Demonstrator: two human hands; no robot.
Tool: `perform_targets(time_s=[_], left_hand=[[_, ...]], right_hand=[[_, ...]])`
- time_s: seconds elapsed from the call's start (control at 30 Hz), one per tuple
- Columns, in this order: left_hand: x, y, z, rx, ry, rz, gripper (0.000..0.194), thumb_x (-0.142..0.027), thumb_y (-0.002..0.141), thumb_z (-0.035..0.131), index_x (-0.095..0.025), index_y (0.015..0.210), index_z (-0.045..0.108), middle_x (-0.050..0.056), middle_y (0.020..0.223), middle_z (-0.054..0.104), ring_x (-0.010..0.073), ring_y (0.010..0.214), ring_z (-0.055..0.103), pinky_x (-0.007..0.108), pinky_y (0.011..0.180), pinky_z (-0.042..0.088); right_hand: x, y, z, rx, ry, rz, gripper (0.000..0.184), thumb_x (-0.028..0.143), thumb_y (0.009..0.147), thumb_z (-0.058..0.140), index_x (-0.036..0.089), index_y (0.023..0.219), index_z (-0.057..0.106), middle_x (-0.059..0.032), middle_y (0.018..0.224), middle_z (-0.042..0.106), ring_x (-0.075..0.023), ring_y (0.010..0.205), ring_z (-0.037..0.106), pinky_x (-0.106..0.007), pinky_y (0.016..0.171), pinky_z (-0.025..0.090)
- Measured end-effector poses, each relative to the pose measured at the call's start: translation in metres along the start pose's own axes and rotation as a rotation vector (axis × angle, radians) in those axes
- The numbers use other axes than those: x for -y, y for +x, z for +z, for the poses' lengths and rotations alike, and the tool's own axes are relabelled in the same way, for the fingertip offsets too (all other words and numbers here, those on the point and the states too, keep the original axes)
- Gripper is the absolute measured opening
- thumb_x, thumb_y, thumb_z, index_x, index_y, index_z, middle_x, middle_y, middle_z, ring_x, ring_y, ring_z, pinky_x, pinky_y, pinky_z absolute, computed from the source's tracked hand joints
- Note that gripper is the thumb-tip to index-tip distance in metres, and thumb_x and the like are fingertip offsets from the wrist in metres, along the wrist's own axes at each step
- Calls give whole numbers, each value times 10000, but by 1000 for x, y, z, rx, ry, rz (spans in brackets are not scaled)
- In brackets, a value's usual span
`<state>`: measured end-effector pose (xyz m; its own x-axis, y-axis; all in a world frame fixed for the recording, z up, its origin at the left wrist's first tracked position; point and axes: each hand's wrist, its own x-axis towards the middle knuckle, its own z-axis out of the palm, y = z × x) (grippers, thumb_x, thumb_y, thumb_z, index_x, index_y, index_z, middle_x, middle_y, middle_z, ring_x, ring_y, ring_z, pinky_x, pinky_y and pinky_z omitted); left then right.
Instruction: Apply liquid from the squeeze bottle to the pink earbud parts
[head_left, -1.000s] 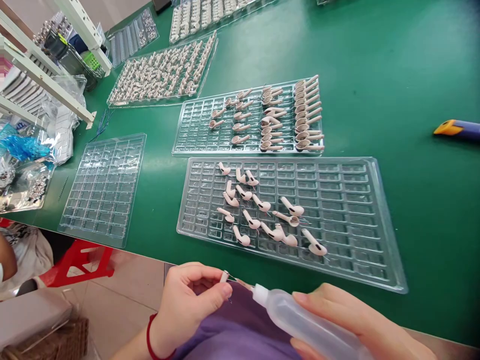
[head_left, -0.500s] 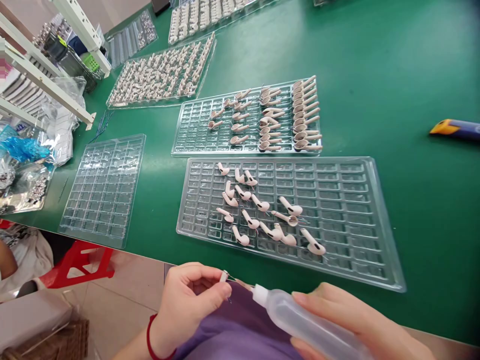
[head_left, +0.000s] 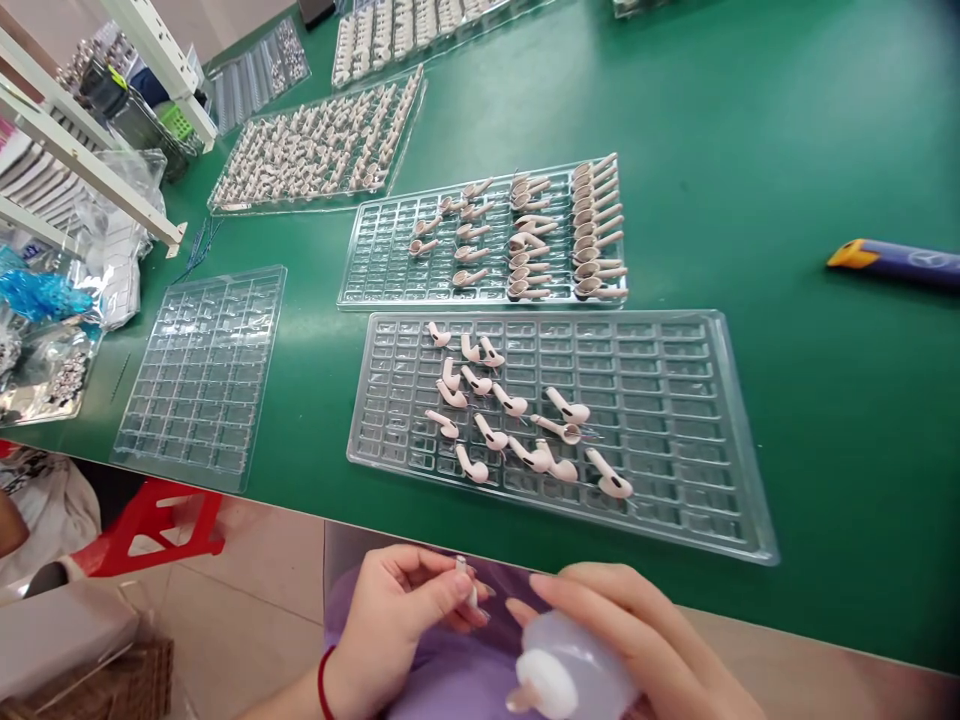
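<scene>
My left hand, with a red band at the wrist, pinches a small white earbud shell between thumb and fingers, below the table edge. My right hand is wrapped round a translucent squeeze bottle, whose white cap and tip point down toward me. The bottle is apart from the earbud shell. Beyond both hands, a transparent compartment tray bears several loose white earbud shells, some with fine wires sticking out.
Behind it, another tray carries earbud shells in columns; a fuller tray lies farther back. One more transparent tray lies left. A blue-and-yellow tool is at right. A shelf post, a red stool and another person's arm are left.
The bottle's tip has swung away from the earbud shell and now points down toward me. My right hand has turned with it. My left hand has shifted slightly right, still pinching the shell.
</scene>
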<state>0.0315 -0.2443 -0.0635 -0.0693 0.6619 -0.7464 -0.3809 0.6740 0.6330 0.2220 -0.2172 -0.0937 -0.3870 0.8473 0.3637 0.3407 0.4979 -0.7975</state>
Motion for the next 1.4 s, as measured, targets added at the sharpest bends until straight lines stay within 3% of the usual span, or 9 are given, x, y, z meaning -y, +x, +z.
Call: perform_targets(time_s=[0.1,0.2,0.4,0.73,0.9,1.0,1.17,1.4], left_hand=[[5,4,1,43,-26,10,273,-362,716,837,-103,754,763,83,707,758,121,593,657,195,588,515],[7,5,4,65,-54,23,268,-367,722,832,-108,734,760,59,665,739,107,563,627,191,579,503],[9,7,9,57,-85,29,282,-392,699,841,-123,713,759,39,634,720,107,531,605,213,580,518],[4,4,16,-63,8,48,347,-451,629,867,-124,663,754,67,640,737,138,520,622,244,548,528],[4,6,15,-42,32,74,320,-433,666,849,-126,656,758,67,636,736,142,545,629,240,572,520],[5,5,10,14,-2,57,286,-398,678,850,-125,694,766,58,623,726,138,560,631,231,582,510],[1,-4,1,172,-25,-50,297,-406,692,845,-129,771,773,59,661,723,125,571,622,231,593,494],[-15,-13,9,301,-9,-198,380,-471,597,881,-126,676,741,32,574,668,121,511,602,231,540,477]], right_hand=[[-5,6,5,-7,-138,-156,330,58,826,574,213,1115,618,-61,890,646,-190,797,619,-328,730,512],[-3,12,7,-51,-201,-198,273,23,824,525,175,1027,626,-76,879,632,-194,804,585,-338,741,464],[3,18,10,-83,-215,-190,271,-4,813,508,170,994,612,-70,864,624,-188,806,558,-329,731,441],[4,16,12,-86,-229,-150,252,32,820,523,199,984,614,-57,829,648,-191,781,566,-336,722,446],[5,17,13,-101,-213,-131,196,71,838,542,198,961,627,-50,817,666,-188,755,594,-343,721,443],[5,15,8,-54,-95,-108,207,74,825,578,197,985,628,-42,826,683,-178,746,633,-331,720,464],[8,14,-6,30,297,100,376,49,810,637,235,1129,560,-73,976,713,-197,854,698,-294,688,581],[16,23,-14,137,504,144,334,42,829,597,263,1074,543,-26,876,703,-149,737,702,-216,613,581]])
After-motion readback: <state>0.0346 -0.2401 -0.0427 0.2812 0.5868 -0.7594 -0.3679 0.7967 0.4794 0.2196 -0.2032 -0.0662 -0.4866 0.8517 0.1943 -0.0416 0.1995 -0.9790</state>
